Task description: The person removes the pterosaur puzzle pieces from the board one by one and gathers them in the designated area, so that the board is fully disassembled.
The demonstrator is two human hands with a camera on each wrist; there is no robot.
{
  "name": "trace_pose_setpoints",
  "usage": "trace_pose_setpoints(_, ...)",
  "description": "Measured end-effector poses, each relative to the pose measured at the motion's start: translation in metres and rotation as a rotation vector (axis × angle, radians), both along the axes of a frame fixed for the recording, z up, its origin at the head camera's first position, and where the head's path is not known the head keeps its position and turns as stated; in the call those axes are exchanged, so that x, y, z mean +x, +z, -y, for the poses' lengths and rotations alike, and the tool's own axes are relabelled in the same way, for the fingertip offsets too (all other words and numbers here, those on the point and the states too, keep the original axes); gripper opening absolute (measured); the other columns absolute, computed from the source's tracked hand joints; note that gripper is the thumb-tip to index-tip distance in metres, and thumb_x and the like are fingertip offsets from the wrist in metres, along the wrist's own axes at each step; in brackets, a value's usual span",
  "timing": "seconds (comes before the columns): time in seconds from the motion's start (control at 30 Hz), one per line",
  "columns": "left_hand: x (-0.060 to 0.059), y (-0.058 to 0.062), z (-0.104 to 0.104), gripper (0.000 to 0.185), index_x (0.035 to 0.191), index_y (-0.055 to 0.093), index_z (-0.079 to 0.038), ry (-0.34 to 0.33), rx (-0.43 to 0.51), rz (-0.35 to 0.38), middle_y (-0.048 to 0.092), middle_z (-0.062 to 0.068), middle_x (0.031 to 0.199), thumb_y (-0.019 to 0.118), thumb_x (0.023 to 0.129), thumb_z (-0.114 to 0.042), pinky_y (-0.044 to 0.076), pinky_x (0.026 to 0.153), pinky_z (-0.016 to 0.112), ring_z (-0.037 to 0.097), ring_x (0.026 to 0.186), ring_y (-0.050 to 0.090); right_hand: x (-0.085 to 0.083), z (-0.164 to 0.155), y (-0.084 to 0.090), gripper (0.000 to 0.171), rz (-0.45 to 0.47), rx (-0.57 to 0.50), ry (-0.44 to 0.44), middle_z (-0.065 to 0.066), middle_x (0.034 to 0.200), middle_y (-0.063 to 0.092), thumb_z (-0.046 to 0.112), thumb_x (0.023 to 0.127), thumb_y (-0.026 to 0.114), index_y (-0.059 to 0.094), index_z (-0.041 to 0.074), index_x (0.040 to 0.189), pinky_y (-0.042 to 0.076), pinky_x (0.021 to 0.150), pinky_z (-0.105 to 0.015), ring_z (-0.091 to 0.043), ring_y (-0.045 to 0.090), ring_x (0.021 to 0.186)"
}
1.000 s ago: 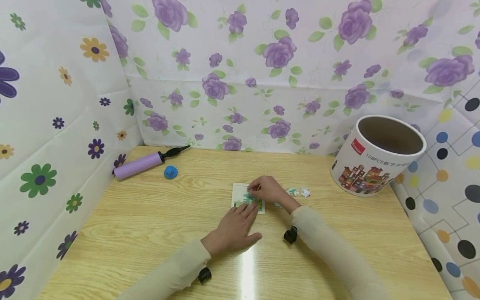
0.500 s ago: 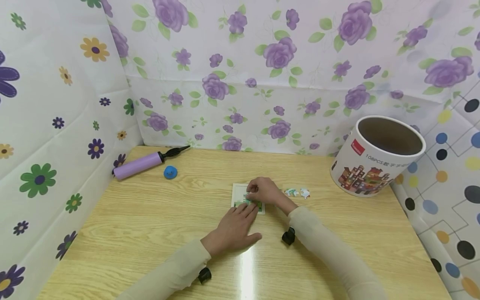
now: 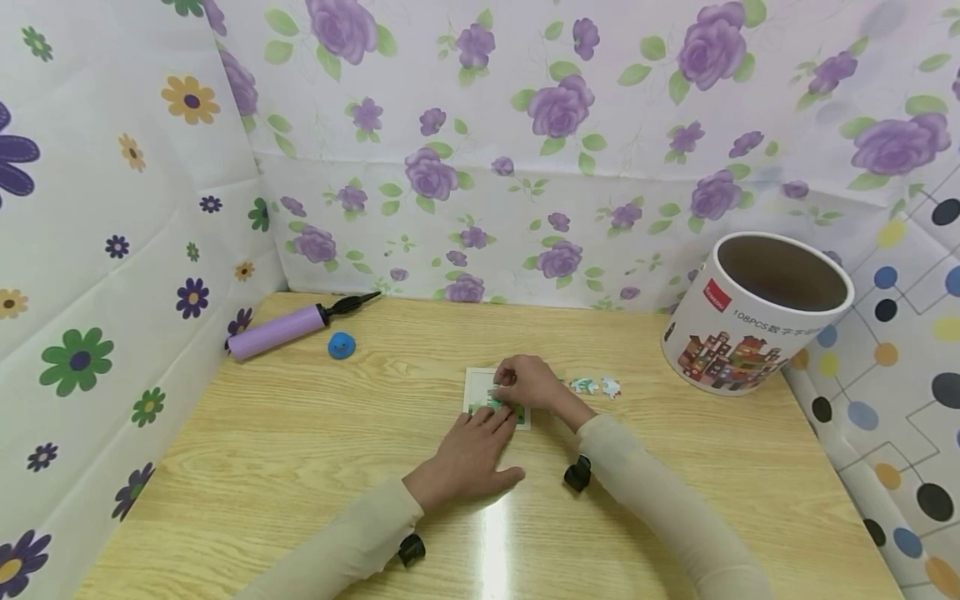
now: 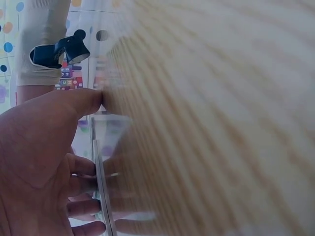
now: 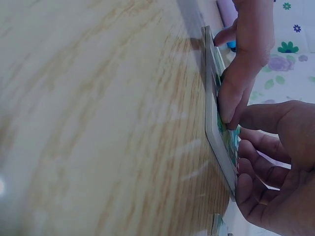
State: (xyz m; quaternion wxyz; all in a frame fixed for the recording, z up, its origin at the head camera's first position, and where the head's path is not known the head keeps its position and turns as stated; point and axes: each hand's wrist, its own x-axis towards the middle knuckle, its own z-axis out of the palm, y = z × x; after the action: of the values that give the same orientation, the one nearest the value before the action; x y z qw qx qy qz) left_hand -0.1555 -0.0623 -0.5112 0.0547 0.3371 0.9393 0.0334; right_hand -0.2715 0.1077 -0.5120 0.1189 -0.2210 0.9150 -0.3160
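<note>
We see the left hand lying flat on the wooden bench, its fingers straight and spread loosely, the fingertips pressing on the near edge of a small white puzzle tray that sits at the middle of the bench. The right hand rests over the far right part of the same tray with its fingers curled down; its grip looks like a pinch or press on a green puzzle piece lying on the tray, but we cannot tell for sure whether the fingers close round the piece or only push on it. In the right wrist view the tray lies flat on the bench, with fingertips of the left hand bearing on its surface and the right hand close beside them. The left wrist view is blurred and shows little more than the left hand at the tray's edge. Just to the right of the right hand a few loose puzzle pieces lie on the bench. Further right stands an open round puzzle tub, tilted against the wall. At the back left lie a purple hand pump and, just beside it, a small blue object.
</note>
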Motion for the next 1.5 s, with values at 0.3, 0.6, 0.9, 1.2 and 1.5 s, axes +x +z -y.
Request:
trace_pose_setpoints(0.3, -0.002, -0.002, 0.000, 0.083, 0.160, 0.035, -0.011, 0.024, 0.004, 0.024, 0.032, 0.007, 0.166, 0.047, 0.099, -0.066, 0.037, 0.113, 0.056, 0.028, 0.147, 0.034, 0.001, -0.001, -0.001, 0.013, 0.005, -0.035, -0.002, 0.004, 0.088, 0.069, 0.020, 0.091, 0.079, 0.071, 0.013, 0.097, 0.054, 0.075, -0.031, -0.010, 0.063, 0.079)
trace_pose_setpoints(0.6, -0.002, 0.000, -0.001, 0.083, 0.159, 0.037, -0.011, 0.017, 0.002, -0.006, 0.034, 0.007, 0.165, 0.048, 0.098, -0.066, 0.038, 0.110, 0.056, 0.028, 0.146, 0.037, -0.001, 0.000, -0.001, 0.011, -0.037, -0.038, -0.007, 0.006, 0.082, 0.069, 0.021, 0.090, 0.080, 0.072, 0.014, 0.094, 0.055, 0.073, -0.031, -0.009, 0.063, 0.073)
trace_pose_setpoints(0.9, -0.004, 0.002, -0.001, 0.084, 0.160, 0.035, -0.012, 0.010, -0.028, 0.005, 0.032, 0.005, 0.166, 0.046, 0.098, -0.068, 0.036, 0.113, 0.056, 0.028, 0.148, 0.034, 0.001, 0.000, 0.004, 0.010, -0.023, -0.063, -0.004, 0.006, 0.080, 0.070, 0.020, 0.091, 0.079, 0.078, 0.013, 0.098, 0.054, 0.070, -0.030, -0.009, 0.063, 0.071)
trace_pose_setpoints(1.2, -0.003, 0.000, -0.001, 0.085, 0.161, 0.035, -0.012, 0.004, -0.028, 0.004, 0.032, 0.005, 0.166, 0.046, 0.098, -0.068, 0.037, 0.112, 0.056, 0.028, 0.148, 0.035, 0.001, -0.003, 0.002, 0.007, 0.000, -0.094, 0.005, 0.006, 0.085, 0.070, 0.021, 0.093, 0.078, 0.074, 0.017, 0.098, 0.053, 0.072, -0.031, -0.010, 0.064, 0.076)
trace_pose_setpoints(1.5, -0.003, -0.002, 0.001, 0.084, 0.160, 0.036, -0.012, 0.002, -0.005, -0.006, 0.033, 0.005, 0.166, 0.048, 0.098, -0.067, 0.037, 0.112, 0.056, 0.028, 0.146, 0.038, 0.001, -0.019, 0.011, 0.011, 0.030, -0.175, -0.009, 0.001, 0.096, 0.071, 0.021, 0.098, 0.072, 0.072, 0.013, 0.106, 0.057, 0.077, -0.033, -0.012, 0.067, 0.086)
